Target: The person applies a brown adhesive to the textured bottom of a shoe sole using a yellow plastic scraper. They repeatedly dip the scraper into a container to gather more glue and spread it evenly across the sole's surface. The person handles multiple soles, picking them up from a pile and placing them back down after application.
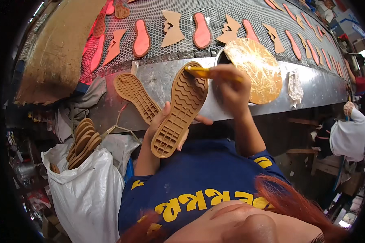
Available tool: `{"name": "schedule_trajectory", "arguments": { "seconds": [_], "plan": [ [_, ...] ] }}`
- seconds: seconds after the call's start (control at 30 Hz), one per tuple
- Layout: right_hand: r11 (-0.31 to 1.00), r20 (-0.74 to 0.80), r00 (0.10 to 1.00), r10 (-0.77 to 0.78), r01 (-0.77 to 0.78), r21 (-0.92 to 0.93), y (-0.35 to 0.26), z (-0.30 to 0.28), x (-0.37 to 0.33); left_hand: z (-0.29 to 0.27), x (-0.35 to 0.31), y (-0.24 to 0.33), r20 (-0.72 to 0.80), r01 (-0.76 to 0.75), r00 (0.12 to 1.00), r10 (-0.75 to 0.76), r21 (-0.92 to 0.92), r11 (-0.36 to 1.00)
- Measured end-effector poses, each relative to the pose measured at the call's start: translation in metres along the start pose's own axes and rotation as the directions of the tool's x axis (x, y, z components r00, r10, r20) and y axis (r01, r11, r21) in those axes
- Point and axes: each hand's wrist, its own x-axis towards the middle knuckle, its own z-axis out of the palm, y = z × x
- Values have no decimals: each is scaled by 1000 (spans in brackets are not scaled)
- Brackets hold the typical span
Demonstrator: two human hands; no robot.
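Note:
My left hand holds up a tan shoe sole, its fingers wrapped around from behind and the thumb at its left edge. The sole is tilted, with wavy ridges at the wide end and a square grid toward the heel. In my right hand is a brush with a yellow handle; its tip touches the sole near the toe end. A second tan sole lies on the metal ledge just left of the held one.
A round tape-covered board partly covers a container on the ledge. Beyond, a mesh conveyor carries pink insoles and cut tan pieces. A white sack with several soles stands at left. Another person is at right.

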Motion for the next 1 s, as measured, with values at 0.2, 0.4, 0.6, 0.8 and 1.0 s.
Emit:
{"name": "schedule_trajectory", "arguments": {
  "seconds": [0.2, 0.4, 0.6, 0.8, 1.0],
  "plan": [
    [972, 370, 910, -184, 225, -70, -40, 16, -45, -27, -3, -1, -153, -49, 987, 49, 7, 999],
    [985, 9, 1000, -7, 9, -172, -5, 2, -9, -9, 6, 4, -1, -31, 1000, 31, -81, 996],
    [967, 473, 859, -194, 248, -55, -54, 22, -59, -22, 10, 3, -51, -204, 979, 198, -149, 968],
    [976, 59, 976, 210, -213, 50, 0, 4, -29, -18, 16, -1, -201, -101, 977, 72, -142, 985],
    [935, -517, 788, -334, 207, -288, -12, -105, -27, 0, -8, 2, -6, -276, 961, 277, 22, 961]
  ]
}}
